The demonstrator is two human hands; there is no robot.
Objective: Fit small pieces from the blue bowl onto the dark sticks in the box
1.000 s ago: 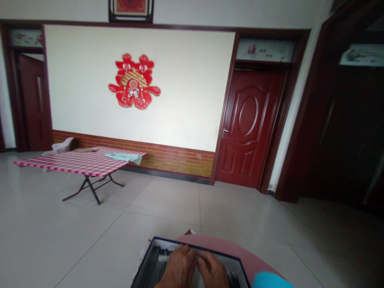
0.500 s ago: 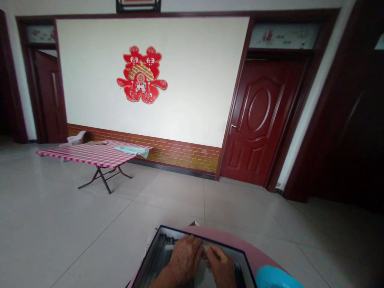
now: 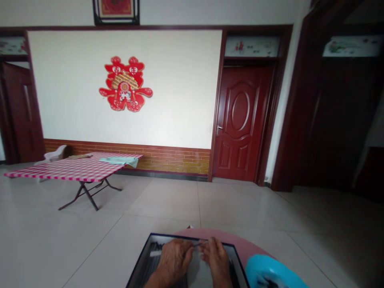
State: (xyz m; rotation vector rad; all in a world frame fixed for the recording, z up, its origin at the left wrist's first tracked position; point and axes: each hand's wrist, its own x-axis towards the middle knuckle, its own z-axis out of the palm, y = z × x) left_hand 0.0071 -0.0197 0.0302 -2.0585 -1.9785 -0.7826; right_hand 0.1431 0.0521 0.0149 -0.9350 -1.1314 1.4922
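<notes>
My left hand [image 3: 174,258] is over a shallow dark-rimmed box [image 3: 141,266], its fingers closed on a thin dark stick-like piece [image 3: 197,245]. The piece spans the gap to my right hand [image 3: 215,256], whose fingertips pinch its other end. What exactly the piece is cannot be made out. Beneath my left hand, several long dark thin pieces [image 3: 150,266] lie side by side in the box. A small whitish strip [image 3: 155,253] rests across them. Between my wrists a pale flat surface [image 3: 198,272] shows inside the box.
The box sits on a round pink table [image 3: 240,245]. At its right stands a bright blue basin [image 3: 270,264] holding dark items. Across the tiled floor is a folding table [image 3: 75,170] with a checked cover, beside a pale chair [image 3: 55,154]. A red door [image 3: 240,124] is shut.
The view has swung right and tilted up. My hands have drawn slightly apart, and the thin dark piece now shows between them. More of the basin's contents is visible.
</notes>
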